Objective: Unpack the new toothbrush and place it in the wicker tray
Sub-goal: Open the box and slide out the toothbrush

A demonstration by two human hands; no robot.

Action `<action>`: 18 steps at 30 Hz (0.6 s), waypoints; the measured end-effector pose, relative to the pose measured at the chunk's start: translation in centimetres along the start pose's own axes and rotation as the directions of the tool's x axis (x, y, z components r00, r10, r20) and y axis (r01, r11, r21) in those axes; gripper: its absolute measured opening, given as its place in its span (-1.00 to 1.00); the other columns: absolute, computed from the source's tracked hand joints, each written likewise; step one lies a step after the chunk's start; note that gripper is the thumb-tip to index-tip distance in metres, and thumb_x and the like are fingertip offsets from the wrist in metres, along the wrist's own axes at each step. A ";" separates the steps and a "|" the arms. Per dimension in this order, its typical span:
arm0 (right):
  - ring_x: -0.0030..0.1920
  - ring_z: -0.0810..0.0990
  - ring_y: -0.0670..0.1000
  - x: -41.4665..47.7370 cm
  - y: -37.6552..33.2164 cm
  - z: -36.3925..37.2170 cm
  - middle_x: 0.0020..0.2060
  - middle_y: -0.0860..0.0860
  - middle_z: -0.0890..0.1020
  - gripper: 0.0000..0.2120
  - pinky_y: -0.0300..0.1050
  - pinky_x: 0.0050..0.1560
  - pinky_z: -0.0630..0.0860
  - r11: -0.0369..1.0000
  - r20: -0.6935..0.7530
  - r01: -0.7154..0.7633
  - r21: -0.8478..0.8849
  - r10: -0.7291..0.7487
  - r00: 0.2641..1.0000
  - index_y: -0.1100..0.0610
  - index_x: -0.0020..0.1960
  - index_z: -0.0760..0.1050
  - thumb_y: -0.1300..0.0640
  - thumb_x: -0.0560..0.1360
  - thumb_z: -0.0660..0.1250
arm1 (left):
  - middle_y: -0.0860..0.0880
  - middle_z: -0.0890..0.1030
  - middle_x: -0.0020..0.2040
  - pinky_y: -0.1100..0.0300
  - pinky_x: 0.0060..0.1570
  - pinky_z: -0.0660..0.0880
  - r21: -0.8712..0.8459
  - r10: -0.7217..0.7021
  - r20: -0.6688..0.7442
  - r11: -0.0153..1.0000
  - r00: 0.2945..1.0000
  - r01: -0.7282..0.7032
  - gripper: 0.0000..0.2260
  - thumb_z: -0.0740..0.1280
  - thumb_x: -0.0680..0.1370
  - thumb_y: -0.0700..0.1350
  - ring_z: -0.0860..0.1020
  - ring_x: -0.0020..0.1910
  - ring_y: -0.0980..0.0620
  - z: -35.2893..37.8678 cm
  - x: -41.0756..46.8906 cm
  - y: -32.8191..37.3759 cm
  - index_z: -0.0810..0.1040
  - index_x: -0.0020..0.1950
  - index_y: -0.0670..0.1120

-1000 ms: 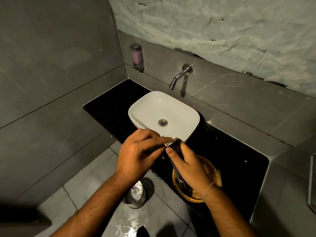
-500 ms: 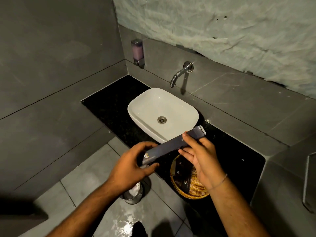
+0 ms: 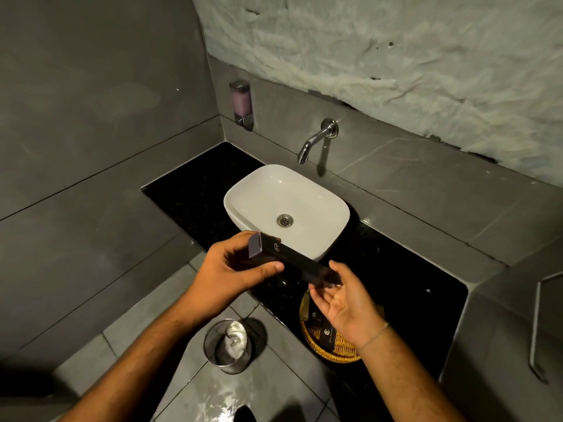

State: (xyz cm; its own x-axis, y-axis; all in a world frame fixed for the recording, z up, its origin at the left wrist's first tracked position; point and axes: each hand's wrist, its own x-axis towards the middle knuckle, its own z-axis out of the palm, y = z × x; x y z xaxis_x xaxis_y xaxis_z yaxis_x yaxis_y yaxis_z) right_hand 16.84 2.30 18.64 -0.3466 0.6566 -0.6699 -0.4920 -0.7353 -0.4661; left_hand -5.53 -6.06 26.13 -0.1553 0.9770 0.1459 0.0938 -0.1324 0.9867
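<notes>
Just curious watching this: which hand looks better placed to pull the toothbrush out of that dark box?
Probably the right hand: it is open at the lower end of the box, above the wicker tray. The left hand grips the box.

The basin (image 3: 286, 208) sits on the surface (image 3: 195, 193), under the tap (image 3: 316, 140) on the wall behind it. A soap dispenser (image 3: 241, 103) hangs left of the tap. The wicker tray (image 3: 332, 348) lies on the surface nearer the person, right of the basin, with small boxes (image 3: 327, 335) in it. A bin (image 3: 228, 345) stands on the floor left of the tray
</notes>
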 end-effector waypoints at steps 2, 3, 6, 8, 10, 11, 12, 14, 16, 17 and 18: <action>0.06 0.69 0.21 -0.1 0.4 -0.1 0.08 0.33 0.74 -0.83 -0.05 -0.19 0.72 0.999 -0.010 -0.026 0.026 0.026 1.000 0.18 -0.02 0.72 0.08 0.53 0.47 | -0.26 0.79 0.15 0.10 0.19 0.72 -0.019 -0.001 0.018 1.000 1.000 0.001 -0.68 0.56 0.51 -0.29 0.80 0.16 -0.17 0.7 0.4 0.4 0.73 0.25 -0.30; 0.02 0.68 0.20 -0.1 0.6 -0.2 0.03 0.32 0.76 -0.83 -0.07 -0.23 0.72 0.999 -0.012 -0.033 0.031 0.034 0.999 0.18 -0.08 0.74 0.09 0.54 0.45 | -0.25 0.80 0.14 0.13 0.16 0.73 -0.028 0.000 0.024 1.000 1.000 0.001 -0.68 0.57 0.51 -0.27 0.81 0.14 -0.17 1.0 0.5 0.5 0.73 0.25 -0.30; -0.21 0.68 0.13 0.1 0.6 -1.2 -0.18 0.29 0.76 -0.78 -0.14 -0.31 0.67 0.997 -0.005 -0.050 0.066 0.051 0.999 0.25 0.00 0.65 0.08 0.57 0.41 | -0.24 0.82 0.10 0.15 0.10 0.74 -0.040 -0.011 0.015 0.999 1.000 0.012 -0.68 0.57 0.50 -0.21 0.81 0.10 -0.23 1.5 0.9 0.8 0.74 0.25 -0.26; -0.31 0.66 0.08 0.2 0.4 -2.2 -0.24 0.24 0.69 -0.75 -0.17 -0.34 0.65 0.994 0.025 -0.060 0.087 0.058 0.998 0.31 0.05 0.59 0.10 0.57 0.39 | -0.17 0.83 0.06 0.16 0.06 0.73 -0.037 -0.018 -0.018 0.999 1.000 0.017 -0.73 0.57 0.52 -0.16 0.82 0.03 -0.16 1.6 1.2 0.8 0.77 0.22 -0.14; -0.30 0.67 0.07 0.4 0.1 -3.3 -0.23 0.22 0.68 -0.77 -0.18 -0.33 0.65 0.995 0.068 -0.056 0.078 0.051 0.996 0.33 0.02 0.63 0.15 0.50 0.42 | -0.12 0.83 0.05 0.17 0.07 0.73 -0.064 -0.034 -0.072 0.998 0.997 0.029 -0.77 0.60 0.56 -0.09 0.80 0.00 -0.03 1.6 1.4 0.8 0.79 0.21 0.00; -0.29 0.68 0.06 0.5 0.0 -3.8 -0.20 0.22 0.69 -0.79 -0.18 -0.32 0.66 0.997 0.088 -0.048 0.065 0.042 0.995 0.33 -0.02 0.68 0.19 0.46 0.44 | -0.12 0.82 0.09 0.15 0.10 0.73 -0.088 -0.045 -0.097 0.995 0.994 0.037 -0.77 0.61 0.56 -0.06 0.80 0.03 -0.02 1.6 1.5 0.7 0.79 0.21 0.02; -0.28 0.69 0.05 0.5 -0.2 -4.3 -0.18 0.22 0.71 -0.83 -0.19 -0.32 0.66 0.998 0.097 -0.035 0.045 0.031 0.995 0.31 -0.05 0.72 0.22 0.46 0.44 | -0.11 0.82 0.13 0.12 0.13 0.74 -0.111 -0.057 -0.117 0.993 0.991 0.044 -0.74 0.58 0.54 -0.02 0.80 0.08 -0.05 1.5 1.7 0.5 0.78 0.22 0.02; -0.26 0.71 0.05 0.7 -0.6 -5.2 -0.15 0.21 0.74 -0.84 -0.20 -0.30 0.68 1.000 0.084 -0.008 0.016 0.006 0.996 0.28 -0.05 0.75 0.27 0.56 0.39 | -0.09 0.81 0.17 0.04 0.17 0.75 -0.161 -0.085 -0.157 0.985 0.984 0.059 -0.74 0.55 0.53 0.02 0.79 0.13 -0.08 1.5 1.9 0.2 0.78 0.21 0.02; -0.23 0.74 0.06 0.8 -1.1 -5.9 -0.14 0.22 0.75 -0.83 -0.19 -0.28 0.71 1.000 0.068 0.019 0.005 -0.019 0.998 0.28 -0.02 0.75 0.31 0.59 0.37 | -0.20 0.79 0.15 -0.10 0.25 0.73 -0.208 -0.118 -0.202 0.975 0.972 0.076 -0.81 0.54 0.58 0.00 0.78 0.13 -0.17 1.2 2.2 -0.3 0.78 0.17 0.00; -0.20 0.76 0.06 0.8 -1.4 -6.2 -0.12 0.22 0.76 -0.85 -0.19 -0.26 0.71 0.999 0.066 0.035 -0.007 -0.035 0.997 0.28 0.00 0.75 0.32 0.57 0.39 | -0.27 0.77 0.16 -0.16 0.29 0.71 -0.221 -0.129 -0.215 0.972 0.968 0.081 -0.85 0.53 0.62 -0.01 0.77 0.15 -0.23 1.1 2.3 -0.5 0.76 0.16 -0.01; -0.17 0.77 0.07 0.8 -1.7 -6.5 -0.10 0.22 0.77 -0.86 -0.19 -0.24 0.71 0.998 0.066 0.055 -0.022 -0.054 0.996 0.28 0.01 0.75 0.32 0.53 0.42 | -0.29 0.76 0.16 -0.17 0.31 0.69 -0.232 -0.133 -0.224 0.969 0.965 0.080 -0.87 0.51 0.64 -0.01 0.77 0.15 -0.23 1.0 2.5 -0.7 0.75 0.15 -0.01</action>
State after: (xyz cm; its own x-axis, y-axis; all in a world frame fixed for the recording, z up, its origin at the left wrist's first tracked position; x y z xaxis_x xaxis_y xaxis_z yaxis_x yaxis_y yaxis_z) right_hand 22.57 2.94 15.18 -0.3715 0.7048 -0.6043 -0.4925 -0.7014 -0.5152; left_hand -5.05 -3.35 25.75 -0.3829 0.9235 0.0252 -0.1501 -0.0891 0.9847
